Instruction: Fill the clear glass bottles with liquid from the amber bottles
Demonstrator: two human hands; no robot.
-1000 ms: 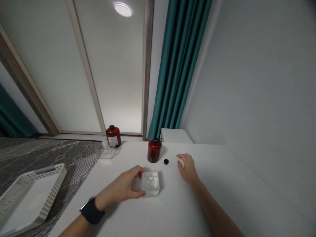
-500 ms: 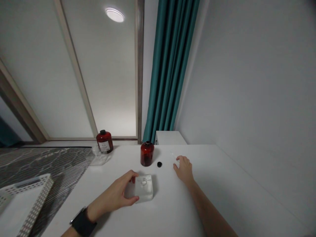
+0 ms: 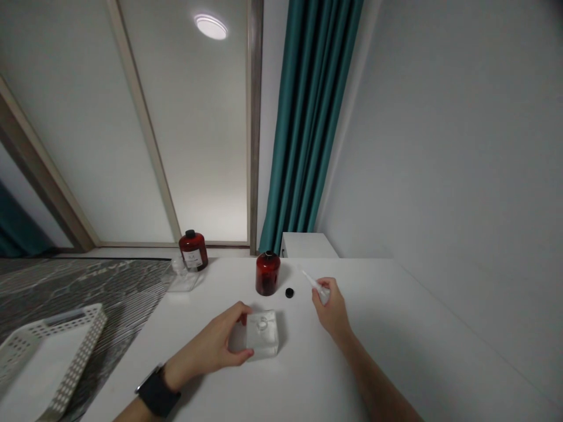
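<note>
On the white table [image 3: 308, 375], my left hand [image 3: 226, 340] grips the left side of a clear square glass bottle [image 3: 263, 335], thumb and fingers at its near and far edges. The bottle's round mouth faces up. My right hand [image 3: 331, 305] holds a translucent dropper [image 3: 322, 291] between thumb and fingers, its thin tip pointing away to the upper left. Between the hands and farther back stands a dark red bottle [image 3: 268, 274] without a cap. A small black cap [image 3: 289, 292] lies to its right.
At the back left stand a labelled red bottle [image 3: 193, 251] with a black cap and a clear glass object [image 3: 183, 281]. A white perforated basket [image 3: 79, 351] is at the left. Behind the table is a white cabinet [image 3: 309, 245].
My right hand has closed on the dropper and lifted it a little. My left hand stays at the glass bottle. The whole view has shifted slightly.
</note>
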